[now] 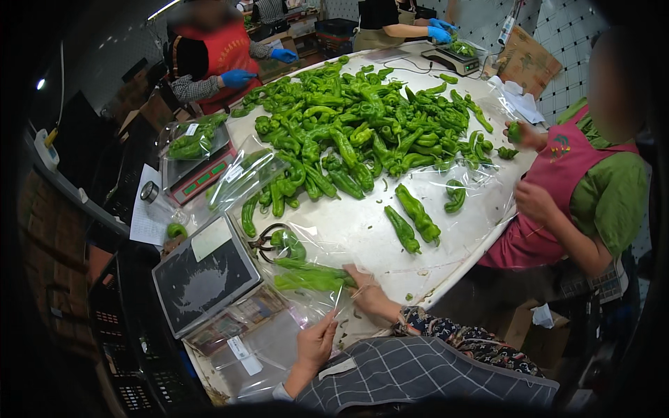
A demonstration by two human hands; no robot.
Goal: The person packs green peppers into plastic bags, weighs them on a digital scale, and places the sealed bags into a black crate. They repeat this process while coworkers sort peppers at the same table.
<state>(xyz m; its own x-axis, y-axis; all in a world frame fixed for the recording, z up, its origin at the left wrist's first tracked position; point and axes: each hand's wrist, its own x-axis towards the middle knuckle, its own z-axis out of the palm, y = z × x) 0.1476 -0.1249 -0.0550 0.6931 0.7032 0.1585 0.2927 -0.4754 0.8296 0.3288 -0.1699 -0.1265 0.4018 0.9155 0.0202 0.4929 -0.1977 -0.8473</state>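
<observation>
A clear plastic bag [315, 298] lies at the near side of the table with several long green peppers [306, 276] inside. My left hand [315, 343] pinches the bag's near edge between thumb and fingers. At the bag's mouth, my right hand [368, 291] is closed around the stem ends of the peppers; its fingertips are partly hidden. Just beyond the bag are dark-handled scissors [263, 240], partly under the plastic. Two loose green peppers [411, 219] lie on the white tabletop [362, 226] ahead of my right hand.
A large heap of green peppers [348, 125] covers the table's middle. To the left stand a flat scale [202, 279] and a red scale [202, 182] bearing a bagged portion. A co-worker in a pink apron [550, 174] is at the right; others in blue gloves [238, 78] work at the far side.
</observation>
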